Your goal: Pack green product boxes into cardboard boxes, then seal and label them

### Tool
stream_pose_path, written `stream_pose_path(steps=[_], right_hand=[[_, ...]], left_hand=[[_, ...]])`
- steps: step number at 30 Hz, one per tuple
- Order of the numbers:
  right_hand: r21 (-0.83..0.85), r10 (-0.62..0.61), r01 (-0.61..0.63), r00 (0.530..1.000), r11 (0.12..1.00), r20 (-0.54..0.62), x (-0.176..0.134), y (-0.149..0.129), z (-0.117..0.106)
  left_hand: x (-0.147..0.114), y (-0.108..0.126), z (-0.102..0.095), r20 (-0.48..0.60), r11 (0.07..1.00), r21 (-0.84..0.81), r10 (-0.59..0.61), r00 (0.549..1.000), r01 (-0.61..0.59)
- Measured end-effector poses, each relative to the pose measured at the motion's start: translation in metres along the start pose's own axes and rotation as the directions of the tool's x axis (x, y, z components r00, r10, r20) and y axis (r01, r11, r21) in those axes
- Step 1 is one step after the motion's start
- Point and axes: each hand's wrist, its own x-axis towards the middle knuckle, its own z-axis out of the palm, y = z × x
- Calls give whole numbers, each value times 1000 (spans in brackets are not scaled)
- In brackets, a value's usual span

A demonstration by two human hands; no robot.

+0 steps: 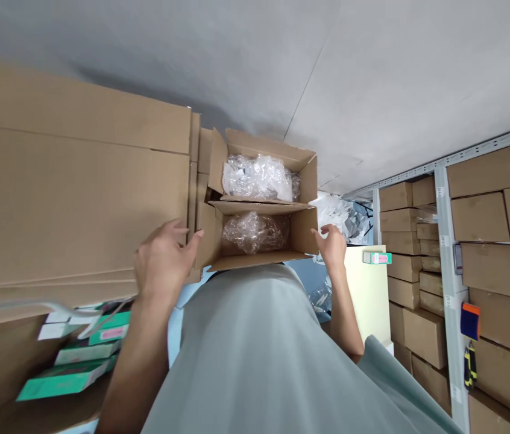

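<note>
1 nearer carton (pixel 302 232), clear wrap (pixel 255 233) inside — left hand (pixel 160 264) and right hand (pixel 333 247) unclasped at its ends.

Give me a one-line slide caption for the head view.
Left hand and right hand near opposite ends of an open box containing clear plastic, another box behind it.

Plain grey wall (pixel 395 72), thin seam (pixel 310 75), soft shadows (pixel 146 85), diffuse light. Right side: metal shelving (pixel 447 241) packed with brown cartons (pixel 487 268), pale yellow panel (pixel 366 295) nearby.
</note>
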Motion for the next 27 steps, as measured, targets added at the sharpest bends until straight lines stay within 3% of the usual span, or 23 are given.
stream_pose_path(steps=[2, 6, 10, 13, 16, 19, 21, 27], right_hand=[[-14, 71, -70, 997, 997, 30, -3, 6, 5], [19, 103, -105, 990, 994, 92, -15, 7, 12], [42, 162, -163, 986, 986, 33, -40, 20, 3], [71, 271, -269, 962, 961, -29, -71, 46, -10], [108, 412, -404, 908, 908, -72, -116, 79, -19], [172, 558, -537, 823, 826, -105, -167, 112, -20], [219, 653, -622, 748, 752, -118, -200, 135, -17], [355, 838, -761, 518, 544, -174, -284, 202, 8]], left_hand=[[1, -1, 3, 59, 999, 28, -28, 998, 26], [-2, -3, -1, 66, 996, 93, -22, 998, 15], [-9, 4, -12, 75, 997, 70, 25, 997, -30], [-12, 23, -13, 116, 991, 22, 125, 985, -128], [-12, 51, 0, 184, 950, -32, 310, 933, -309], [-17, 88, 26, 237, 855, -75, 516, 824, -514], [-30, 115, 47, 276, 763, -110, 639, 718, -637], [-123, 197, 101, 361, 406, -247, 881, 305, -880]])
